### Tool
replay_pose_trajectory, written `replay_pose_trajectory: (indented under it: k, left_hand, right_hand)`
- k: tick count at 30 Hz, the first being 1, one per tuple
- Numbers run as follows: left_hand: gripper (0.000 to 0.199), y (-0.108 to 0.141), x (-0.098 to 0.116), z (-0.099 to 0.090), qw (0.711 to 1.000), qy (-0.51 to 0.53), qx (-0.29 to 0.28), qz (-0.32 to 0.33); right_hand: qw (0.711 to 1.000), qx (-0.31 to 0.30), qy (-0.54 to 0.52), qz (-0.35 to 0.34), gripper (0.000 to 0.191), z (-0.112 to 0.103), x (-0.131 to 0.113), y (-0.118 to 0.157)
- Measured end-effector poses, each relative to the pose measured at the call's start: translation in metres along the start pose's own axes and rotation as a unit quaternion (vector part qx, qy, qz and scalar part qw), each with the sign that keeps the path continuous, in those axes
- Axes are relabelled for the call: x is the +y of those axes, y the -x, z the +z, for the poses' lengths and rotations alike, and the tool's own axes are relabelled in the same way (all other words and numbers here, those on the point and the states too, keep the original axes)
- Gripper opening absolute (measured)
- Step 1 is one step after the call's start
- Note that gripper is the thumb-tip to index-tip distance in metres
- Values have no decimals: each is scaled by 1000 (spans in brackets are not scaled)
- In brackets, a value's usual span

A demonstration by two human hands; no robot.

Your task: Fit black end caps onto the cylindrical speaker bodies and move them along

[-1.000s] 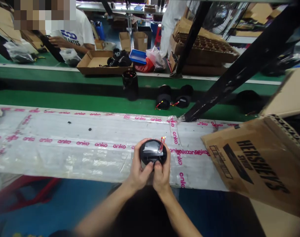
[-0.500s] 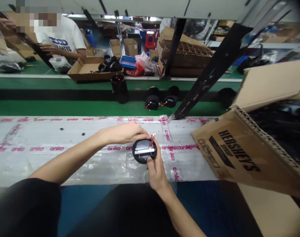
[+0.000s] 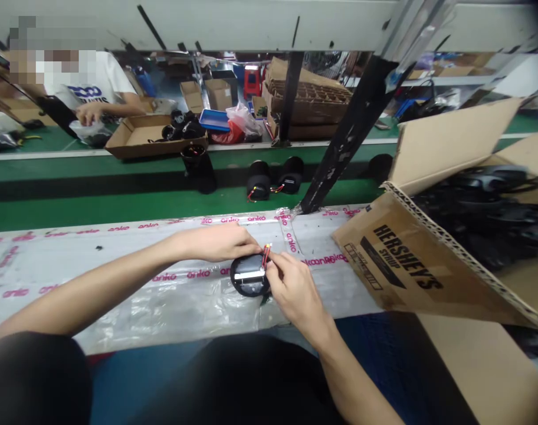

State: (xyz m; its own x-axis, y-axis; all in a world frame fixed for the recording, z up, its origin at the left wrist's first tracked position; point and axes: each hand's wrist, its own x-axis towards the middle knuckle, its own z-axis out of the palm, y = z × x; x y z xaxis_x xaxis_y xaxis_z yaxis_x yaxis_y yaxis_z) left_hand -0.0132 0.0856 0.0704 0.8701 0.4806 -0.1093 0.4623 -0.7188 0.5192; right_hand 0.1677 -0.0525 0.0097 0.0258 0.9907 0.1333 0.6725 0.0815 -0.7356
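Right hand has moved in from the near edge of the disc to the wires. Far left, a co-worker (image 3: pixel 89 85) in a white T-shirt works behind a cardboard tray (image 3: pixel 134 146) holding black parts. Black units (image 3: pixel 259 180) with red leads stand on the green belt beyond. On the near bench, a plastic sheet (image 3: pixel 118 301) with pink print lies under everything. Left hand (image 3: pixel 216 243) reaches across from the left, fingers flat and extended over the far rim of the black disc (image 3: pixel 245 278); cannot tell if it grips or only steadies. Disc lies flat on the sheet, between both hands. Red leads (image 3: pixel 266 255) rise from its right side. Right hand (image 3: pixel 295 289) has fingers closed at the leads, apparently pinching them. Looks like lead handling at the disc; next move calls for keeping the disc steady. Hershey's carton (image 3: pixel 397 260) sits far right, just clear of the hands.
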Motion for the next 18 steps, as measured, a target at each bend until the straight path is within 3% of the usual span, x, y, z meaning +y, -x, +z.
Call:
replay_pose_trajectory:
  k: [3,8,12,16,18]
  left_hand:
    - [35,-2,-4,5,997,-3,-66,50]
    - [37,-1,-8,15,982,-122,-42,134]
    - [36,1,-4,16,965,-204,-35,160]
    - [31,1,0,14,961,-219,-52,163]
    - [30,0,-2,14,965,-196,-54,168]
  right_hand:
    - [999,17,38,-3,30,8,-2,2]
    - [998,-38,43,2,25,-5,-2,-1]
    - [996,-69,57,11,26,-11,-8,-8]
    - [993,-71,86,26,26,-6,-16,-5]
    - [993,-84,76,31,32,-18,-16,5]
